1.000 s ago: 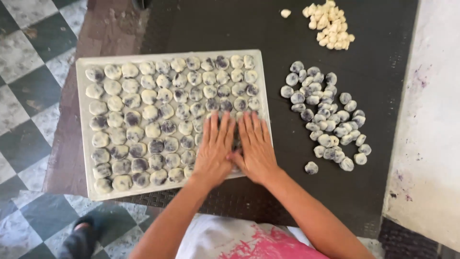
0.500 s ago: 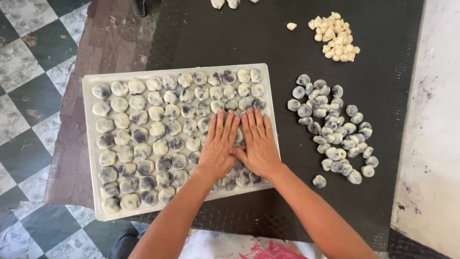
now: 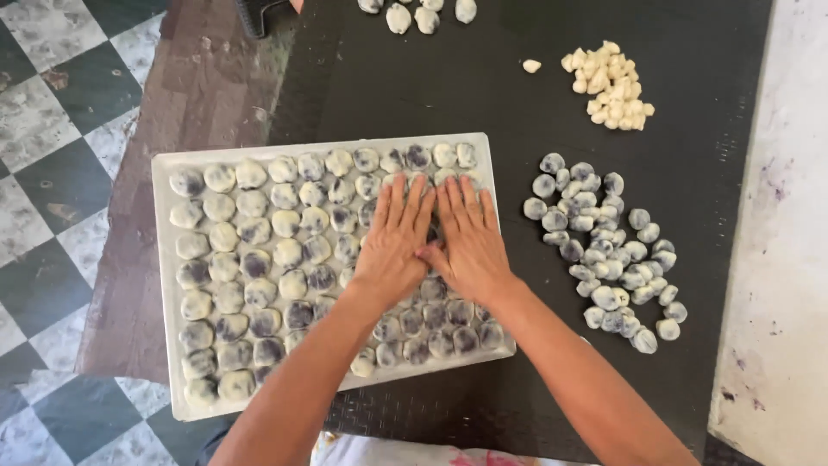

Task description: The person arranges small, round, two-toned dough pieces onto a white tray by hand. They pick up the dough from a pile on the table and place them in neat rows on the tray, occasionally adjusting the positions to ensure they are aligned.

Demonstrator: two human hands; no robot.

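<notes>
On the white tray (image 3: 164,285), both hands have moved further up.
Left hand (image 3: 392,246) and right hand (image 3: 466,243) lie flat, fingers spread, pressing round, soft, purple-stained dough balls (image 3: 259,259); dark textured worktop (image 3: 448,95) beneath.

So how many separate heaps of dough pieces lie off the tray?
3: pale heap far right, purple-grey heap beside the tray, a row cut off at the top edge.

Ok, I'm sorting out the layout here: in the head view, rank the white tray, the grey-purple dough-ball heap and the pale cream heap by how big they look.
1. White tray, by far the largest.
2. Grey-purple heap, right of the tray.
3. Pale cream heap; it lies farther from the camera, but looks clearly smallest.
</notes>
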